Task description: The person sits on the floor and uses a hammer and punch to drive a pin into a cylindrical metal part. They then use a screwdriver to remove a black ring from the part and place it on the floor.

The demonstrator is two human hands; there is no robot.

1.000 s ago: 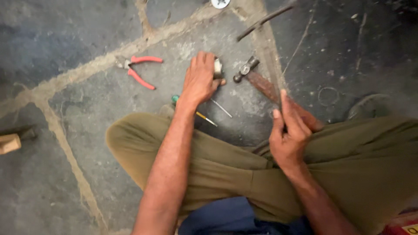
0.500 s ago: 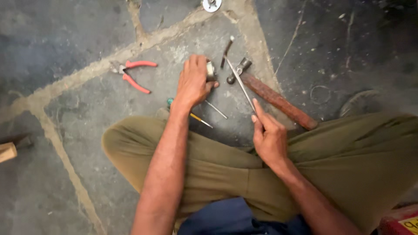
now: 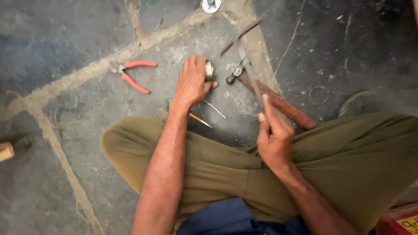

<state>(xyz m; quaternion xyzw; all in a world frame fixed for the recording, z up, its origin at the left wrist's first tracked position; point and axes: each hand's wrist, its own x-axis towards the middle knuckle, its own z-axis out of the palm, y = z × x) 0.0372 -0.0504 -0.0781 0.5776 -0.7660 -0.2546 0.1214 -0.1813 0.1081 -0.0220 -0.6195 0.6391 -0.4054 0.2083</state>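
Your left hand (image 3: 193, 85) is pressed down over a small round metal piece (image 3: 209, 71) on the stone floor (image 3: 65, 48), fingers curled over it so only its right edge shows; your right hand (image 3: 273, 139) is closed around the near end of a thin metal rod (image 3: 251, 78), which slants up and away towards that piece, its far part blurred; by my reading you are at the step of bringing the rod to the held piece, and the next move calls for steadying the piece firmly and guiding the rod's tip with care, since your left thumb lies just beside where it points; just beside the rod lies a hammer (image 3: 272, 98) with a wooden handle, its head near the round piece; by your left wrist lie a slim screwdriver (image 3: 198, 118) and a thin pin (image 3: 215, 109); further left rest red-handled pliers (image 3: 133, 75); your crossed legs in olive trousers (image 3: 217, 165) fill the foreground; a small metal disc (image 3: 211, 4) sits at the top edge
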